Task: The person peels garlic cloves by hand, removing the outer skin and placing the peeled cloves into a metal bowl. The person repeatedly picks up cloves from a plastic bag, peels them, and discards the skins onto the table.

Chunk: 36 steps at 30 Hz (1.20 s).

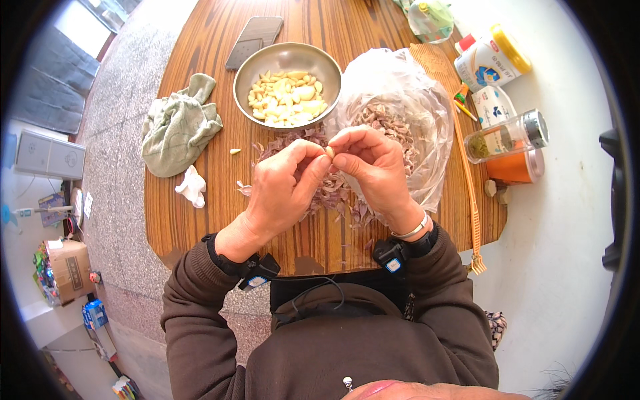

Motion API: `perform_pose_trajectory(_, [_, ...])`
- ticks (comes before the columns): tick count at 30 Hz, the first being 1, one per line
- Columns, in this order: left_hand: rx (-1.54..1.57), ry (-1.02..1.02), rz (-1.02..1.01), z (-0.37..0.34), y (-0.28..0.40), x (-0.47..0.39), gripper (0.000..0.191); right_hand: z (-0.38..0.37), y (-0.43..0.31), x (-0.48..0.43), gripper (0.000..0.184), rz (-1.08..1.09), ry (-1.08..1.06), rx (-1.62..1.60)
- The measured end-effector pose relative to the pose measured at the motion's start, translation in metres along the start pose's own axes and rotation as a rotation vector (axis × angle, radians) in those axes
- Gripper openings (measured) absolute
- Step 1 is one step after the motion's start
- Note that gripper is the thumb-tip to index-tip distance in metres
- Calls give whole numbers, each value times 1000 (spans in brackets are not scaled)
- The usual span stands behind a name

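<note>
Between the fingertips of my left hand [285, 182] and my right hand [377, 167] is a small garlic clove [329, 152], pinched from both sides. Below and around my hands lies a heap of purplish garlic skins [330, 192], partly covered by my fingers. Just beyond them stands a steel bowl [287, 52] holding many pale peeled garlic cloves [287, 97]. Behind my right hand, a clear plastic bag [432, 130] lies spread with unpeeled garlic cloves [387, 122] on it. One loose peeled clove [235, 151] rests left of the skins.
On the left of the wooden table [220, 225] are a grey-green cloth [180, 132] and a crumpled white tissue [191, 187]. A phone [255, 41] lies behind the bowl. Along the right edge are an orange back scratcher [470, 200], a glass tea bottle [505, 137] and a white canister [492, 60].
</note>
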<state>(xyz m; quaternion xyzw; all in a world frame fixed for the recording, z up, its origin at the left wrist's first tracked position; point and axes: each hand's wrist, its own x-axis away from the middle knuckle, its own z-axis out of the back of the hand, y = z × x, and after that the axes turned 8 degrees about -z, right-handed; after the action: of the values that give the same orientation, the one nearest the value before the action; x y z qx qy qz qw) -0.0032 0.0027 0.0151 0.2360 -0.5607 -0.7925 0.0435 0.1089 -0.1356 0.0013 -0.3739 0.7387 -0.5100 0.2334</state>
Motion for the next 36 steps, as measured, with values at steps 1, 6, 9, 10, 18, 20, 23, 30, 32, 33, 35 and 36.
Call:
perform_pose_trajectory(1, [-20, -1, -1, 1, 1, 0, 12, 0, 0, 0, 15, 1, 1, 8])
perform_pose_trajectory(6, [94, 67, -8, -2, 4, -1, 9, 1, 2, -3, 16, -30, -37, -54])
perform_pose_trajectory(9, [146, 57, 39, -1, 4, 0, 10, 1, 2, -1, 15, -48, -3, -42])
perform_pose_trajectory(10, [154, 45, 62, 0, 4, 0, 11, 0, 2, -1, 14, -30, 26, 22])
perform_pose_trajectory(18, [395, 17, 228, 3, 0, 0, 9, -4, 2, 2, 12, 300, 109, 603])
perform_pose_trajectory(20, [410, 22, 231, 2, -2, 0, 8, -6, 3, 2, 13, 273, 140, 549])
perform_pose_trajectory(23, [413, 29, 237, 2, -2, -1, 8, -9, 4, 3, 13, 178, 156, 418])
perform_pose_trajectory(30, [531, 38, 284, 3, 1, -1, 8, -10, 6, 2, 11, 196, 169, 370])
perform_pose_trajectory(32, [522, 29, 280, 3, 1, -1, 8, -9, 7, 2, 12, 238, 165, 411])
perform_pose_trajectory(33, [517, 25, 277, 3, 1, -2, 8, -9, 8, 1, 12, 260, 162, 432])
perform_pose_trajectory(35, [500, 22, 278, 3, 1, -2, 8, -8, 8, 2, 14, 281, 163, 477])
perform_pose_trajectory(36, [489, 24, 282, 3, 1, -2, 8, -8, 8, 2, 14, 291, 164, 500])
